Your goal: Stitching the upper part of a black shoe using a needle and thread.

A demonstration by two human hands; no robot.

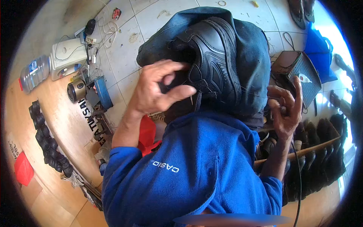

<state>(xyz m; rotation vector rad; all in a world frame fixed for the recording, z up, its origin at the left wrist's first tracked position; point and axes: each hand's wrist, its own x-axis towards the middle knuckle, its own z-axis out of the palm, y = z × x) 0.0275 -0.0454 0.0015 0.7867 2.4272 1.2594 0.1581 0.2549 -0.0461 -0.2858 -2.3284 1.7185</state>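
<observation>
A black shoe [213, 56] with stitched panels lies on dark denim-covered legs [249, 90], its opening facing left. My left hand [160, 87] is at that opening, thumb and fingers spread, with some fingertips partly lost in the dark interior. Right of the knee, my right hand [285, 109] has its index finger raised and its other fingers curled around a small rounded object that I cannot make out clearly. A loose dark strap hangs below the shoe.
At left are a water jug [34, 75], cream machine [66, 60], cables, blue container [102, 92] and stacked black soles [49, 142]. At right stand a patterned box [291, 68], blue bag [315, 41], sandals [297, 11] and a wooden rack [317, 147] of dark shoe-shaped items.
</observation>
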